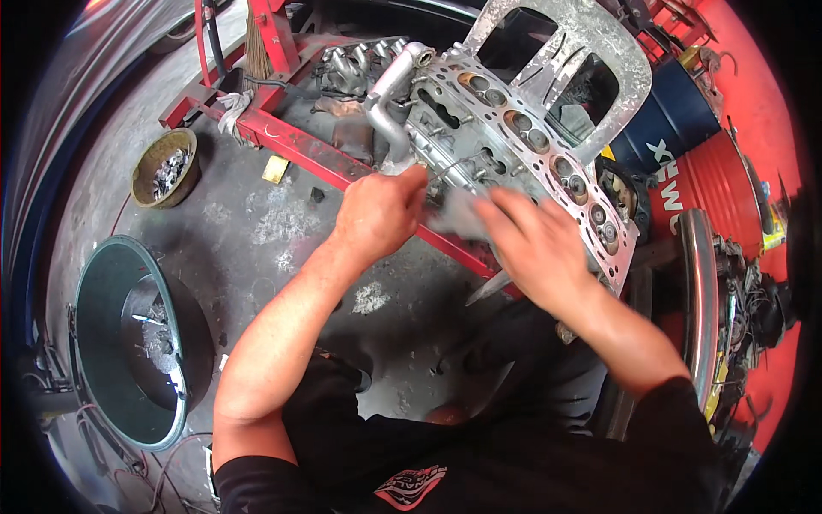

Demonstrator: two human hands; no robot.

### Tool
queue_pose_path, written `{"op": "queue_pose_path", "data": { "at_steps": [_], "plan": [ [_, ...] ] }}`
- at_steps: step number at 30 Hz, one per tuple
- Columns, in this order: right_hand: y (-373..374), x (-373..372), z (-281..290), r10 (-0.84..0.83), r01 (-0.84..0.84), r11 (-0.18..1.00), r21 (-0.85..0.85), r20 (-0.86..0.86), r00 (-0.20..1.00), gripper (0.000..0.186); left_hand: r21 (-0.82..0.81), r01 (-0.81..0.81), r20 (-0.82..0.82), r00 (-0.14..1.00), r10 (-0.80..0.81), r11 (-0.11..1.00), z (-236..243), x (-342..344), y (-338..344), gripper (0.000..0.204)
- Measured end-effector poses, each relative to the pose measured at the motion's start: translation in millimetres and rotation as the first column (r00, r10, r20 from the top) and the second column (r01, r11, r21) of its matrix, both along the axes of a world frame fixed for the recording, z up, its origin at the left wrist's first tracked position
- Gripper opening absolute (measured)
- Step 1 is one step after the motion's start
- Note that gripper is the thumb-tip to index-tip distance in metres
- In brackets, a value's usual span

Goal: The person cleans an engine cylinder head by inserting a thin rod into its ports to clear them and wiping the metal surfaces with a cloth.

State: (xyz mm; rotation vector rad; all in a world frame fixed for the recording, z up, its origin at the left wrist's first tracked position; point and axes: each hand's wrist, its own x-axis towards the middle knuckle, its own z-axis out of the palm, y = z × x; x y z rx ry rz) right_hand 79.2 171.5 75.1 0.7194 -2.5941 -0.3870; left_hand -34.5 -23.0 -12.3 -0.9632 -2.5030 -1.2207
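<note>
An aluminium cylinder head (527,158) lies tilted on a weathered chair (625,86), its round chambers facing up. A bent metal pipe (385,111) rises at its left end. My left hand (381,210) is closed beside the lower end of that pipe; what its fingers grip is hidden. A thin dark line crosses the metal just right of it. My right hand (535,240), smeared by motion, has curved fingers over the head's near side, with a pale blur beneath; whether it holds anything is unclear.
A red steel frame (287,141) crosses behind my hands, with metal parts (360,64) beyond. A small bowl of parts (167,167) and a large green tub (107,343) sit on the floor at left. Drums (702,193) and a curved chrome piece (698,300) stand at right.
</note>
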Motion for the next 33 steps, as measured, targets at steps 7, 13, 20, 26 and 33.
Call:
{"op": "queue_pose_path", "data": {
  "at_steps": [7,13,20,26,33],
  "plan": [
    [-19,-50,-60,-0.368,0.357,0.676,0.645,-0.123,0.921,0.047,0.135,-0.228,0.162,0.965,0.205,0.964,-31,-18,-40,0.006],
    [-9,-53,-56,-0.445,0.419,0.697,0.581,-0.107,0.889,0.049,0.165,-0.219,0.301,0.940,0.163,0.962,-42,-11,-37,0.009],
    [-10,7,-5,-0.183,0.086,0.965,0.249,0.401,0.898,0.039,-0.056,-0.235,0.049,0.970,0.238,0.970,-17,-17,-33,0.012],
    [36,75,7,-0.220,0.288,0.937,-0.196,0.306,0.926,0.058,-0.211,-0.164,-0.063,0.986,0.154,0.964,3,-52,-21,0.013],
    [44,73,-8,-0.263,0.388,0.832,-0.397,0.333,0.905,0.054,-0.433,-0.120,-0.023,0.992,0.121,0.893,-10,-39,-22,0.012]
  ]
}}
